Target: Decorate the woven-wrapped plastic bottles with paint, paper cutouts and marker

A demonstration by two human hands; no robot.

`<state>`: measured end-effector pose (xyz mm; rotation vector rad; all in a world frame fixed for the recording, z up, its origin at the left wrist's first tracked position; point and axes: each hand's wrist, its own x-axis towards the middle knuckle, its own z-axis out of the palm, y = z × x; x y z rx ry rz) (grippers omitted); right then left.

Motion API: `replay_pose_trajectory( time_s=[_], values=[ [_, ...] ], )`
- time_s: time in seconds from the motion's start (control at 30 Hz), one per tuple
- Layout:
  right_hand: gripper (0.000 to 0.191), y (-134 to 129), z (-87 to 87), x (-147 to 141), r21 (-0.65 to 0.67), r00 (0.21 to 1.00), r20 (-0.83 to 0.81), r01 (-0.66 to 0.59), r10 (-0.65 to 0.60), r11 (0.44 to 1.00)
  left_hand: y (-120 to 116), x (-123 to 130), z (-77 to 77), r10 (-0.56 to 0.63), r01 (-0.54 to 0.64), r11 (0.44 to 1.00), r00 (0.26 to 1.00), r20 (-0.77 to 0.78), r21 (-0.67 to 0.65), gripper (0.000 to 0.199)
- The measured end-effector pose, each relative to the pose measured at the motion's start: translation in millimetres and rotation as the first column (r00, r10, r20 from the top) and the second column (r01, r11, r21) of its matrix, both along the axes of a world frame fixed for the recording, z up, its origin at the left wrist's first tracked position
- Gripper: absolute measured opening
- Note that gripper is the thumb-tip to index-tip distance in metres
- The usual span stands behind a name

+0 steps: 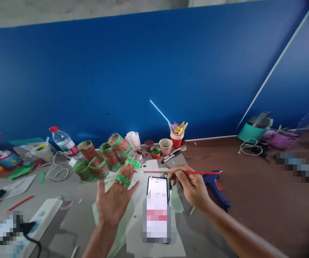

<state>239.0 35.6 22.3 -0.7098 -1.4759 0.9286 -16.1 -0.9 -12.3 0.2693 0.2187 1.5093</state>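
Observation:
My left hand [112,202] bears a clear plastic bottle piece [129,171] painted brown with green bands at both ends. Its middle fingers go in at the near end or behind it, hidden from sight, while the thumb and an outer finger spread to the sides. Between the fingertips of my right hand [190,184] is a thin red paintbrush [205,172], held level. The bristle end points left and reaches the side of the piece, or very close to it. Several similar brown-and-green painted pieces [99,165] stand just behind my left hand.
A phone [157,211] lies on paper between my forearms. Behind it stand a small pot of green paint [155,152], a paper cup [165,146] and a red cup of tools [177,139]. A blue glue gun [217,191] rests at right, a water bottle [65,143] at left.

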Motion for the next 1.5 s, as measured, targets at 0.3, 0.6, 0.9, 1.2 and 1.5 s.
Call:
replay_pose_trajectory(
  time_s=[0.3, 0.6, 0.9, 1.2, 1.5],
  values=[
    [0.020, -3.1, -0.6, -0.2, 0.023, 1.000, 0.027, -0.001, 0.000, 1.000, -3.9, 3.3, 6.3, -0.012, 0.012, 1.000, 0.999, 0.040, 0.006, 0.059],
    [0.021, -2.9, -2.3, 0.3, 0.041, 0.998, 0.037, 0.054, -0.055, 0.998, -3.2, 1.0, 9.2, 0.007, -0.007, 0.999, 1.000, 0.004, -0.037, 0.060],
    [0.023, -4.6, -2.4, -0.6, 0.111, 0.998, 0.058, 0.014, -0.021, 0.994, -1.2, -2.0, 2.1, 0.071, -0.071, 0.996, 0.997, 0.010, -0.049, 0.055],
    [0.022, -4.8, -2.5, -1.9, 0.073, 0.999, 0.020, 0.038, -0.040, 0.997, -2.7, -2.3, 6.4, 0.066, -0.068, 0.997, 0.996, -0.058, -0.032, 0.058],
    [0.022, -5.9, -2.5, -1.5, 0.077, 0.999, 0.024, 0.021, -0.023, 0.997, -1.7, 1.7, 6.6, 0.073, -0.072, 0.997, 0.996, -0.042, 0.023, 0.058]
  ],
)
